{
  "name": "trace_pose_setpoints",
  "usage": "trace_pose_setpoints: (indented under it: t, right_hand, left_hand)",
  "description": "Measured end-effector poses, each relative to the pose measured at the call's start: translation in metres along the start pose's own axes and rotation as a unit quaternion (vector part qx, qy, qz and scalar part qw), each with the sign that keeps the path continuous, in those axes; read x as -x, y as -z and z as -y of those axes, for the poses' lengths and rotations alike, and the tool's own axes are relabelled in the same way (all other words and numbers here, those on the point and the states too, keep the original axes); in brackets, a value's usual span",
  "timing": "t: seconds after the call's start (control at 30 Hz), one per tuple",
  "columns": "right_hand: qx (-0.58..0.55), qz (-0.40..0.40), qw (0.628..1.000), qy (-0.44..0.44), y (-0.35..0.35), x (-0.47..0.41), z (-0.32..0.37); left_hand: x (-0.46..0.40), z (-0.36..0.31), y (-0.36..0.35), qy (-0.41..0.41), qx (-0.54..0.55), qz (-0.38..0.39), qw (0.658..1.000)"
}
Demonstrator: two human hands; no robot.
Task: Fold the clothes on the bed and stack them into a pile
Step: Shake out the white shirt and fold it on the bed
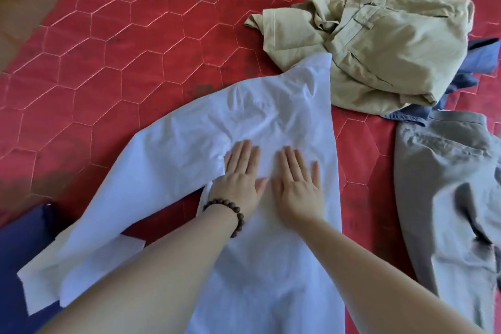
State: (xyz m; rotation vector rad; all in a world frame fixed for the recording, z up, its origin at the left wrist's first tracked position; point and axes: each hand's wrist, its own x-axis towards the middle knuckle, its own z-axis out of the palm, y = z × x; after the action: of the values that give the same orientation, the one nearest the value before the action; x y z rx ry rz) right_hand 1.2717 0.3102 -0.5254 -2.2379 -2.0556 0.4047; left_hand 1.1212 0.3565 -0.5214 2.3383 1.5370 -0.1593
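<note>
I've got both palms flat on the white shirt (271, 122), spread across the red quilted bed (135, 49) right in front of me: left hand (240, 171) and right hand (296, 179) side by side, fingers straight, each grip spread and pressing, pinching nothing. The cloth is thin, smooth, creased near the shoulder; I reckon pushing too hard could drag it and bunch the sleeve splayed out to my left. Right of it, grey trousers (444, 176) lie loose. Farther off, the khaki heap (379, 43) sits rumpled over a blue garment (485, 57), still unfolded.
</note>
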Motion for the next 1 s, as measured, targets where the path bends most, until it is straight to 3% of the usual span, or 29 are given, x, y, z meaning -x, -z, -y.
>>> trace_pose_setpoints:
  t: [0.23,0.37,0.43,0.73,0.8,0.93,1.0]
  right_hand:
    - [0.036,0.005,0.998,-0.056,0.006,0.061,-0.01]
    - [-0.023,-0.025,0.997,0.07,-0.003,0.122,0.036]
    - [-0.037,-0.01,0.994,0.1,-0.016,0.151,0.051]
    - [0.009,0.009,0.996,-0.094,-0.023,0.199,0.01]
    - [0.007,0.006,0.993,-0.117,-0.022,0.213,0.013]
    - [0.007,0.038,0.999,0.031,-0.03,0.261,0.046]
    - [0.014,0.065,0.994,0.09,-0.038,0.287,0.057]
  left_hand:
    - [0.055,0.005,0.006,0.015,-0.054,-0.011,0.998]
    - [0.127,-0.008,-0.025,-0.091,-0.078,0.018,0.993]
    - [0.156,-0.008,-0.039,-0.098,-0.093,0.018,0.991]
    - [0.192,0.039,-0.039,0.081,-0.071,-0.009,0.994]
    - [0.21,0.038,-0.041,0.078,-0.077,-0.021,0.994]
    - [0.262,0.015,-0.056,-0.055,-0.072,-0.01,0.996]
    - [0.286,0.012,-0.063,-0.052,-0.073,0.013,0.996]
